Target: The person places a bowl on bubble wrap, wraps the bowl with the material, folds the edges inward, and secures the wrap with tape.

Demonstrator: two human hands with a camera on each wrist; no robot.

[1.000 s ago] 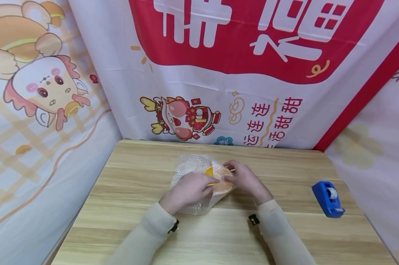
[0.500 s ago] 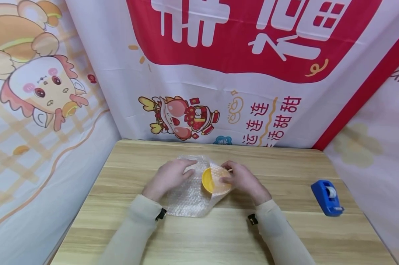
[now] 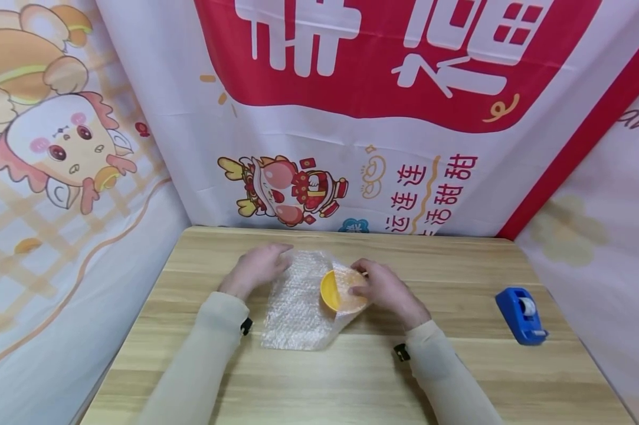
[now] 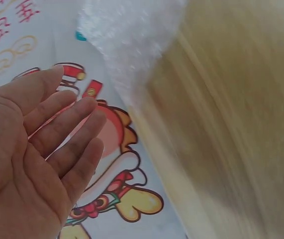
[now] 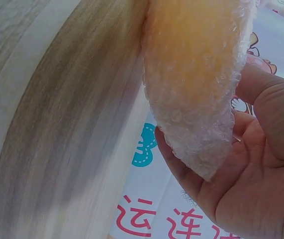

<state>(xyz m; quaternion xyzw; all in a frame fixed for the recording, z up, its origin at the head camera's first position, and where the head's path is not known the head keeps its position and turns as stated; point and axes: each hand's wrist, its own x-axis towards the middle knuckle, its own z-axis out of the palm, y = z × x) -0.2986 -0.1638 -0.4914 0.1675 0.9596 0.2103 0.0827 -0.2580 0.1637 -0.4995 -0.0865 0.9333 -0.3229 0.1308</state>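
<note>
Yellow bowl (image 3: 328,291) being covered by folded bubble wrap (image 3: 298,313)
On the wooden table (image 3: 346,383), both are being pinched by the right hand (image 3: 384,290); the left hand (image 3: 258,267) is being held spread. Through a slackened grip, the wrap could be sprung loose.

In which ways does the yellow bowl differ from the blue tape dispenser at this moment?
The bowl is round and yellow; the tape dispenser is blue and angular. The bowl is partly covered by bubble wrap; the tape dispenser is uncovered. The right hand grips the bubble wrap folded over the bowl, while no hand touches the tape dispenser. Both have bright colours.
</note>
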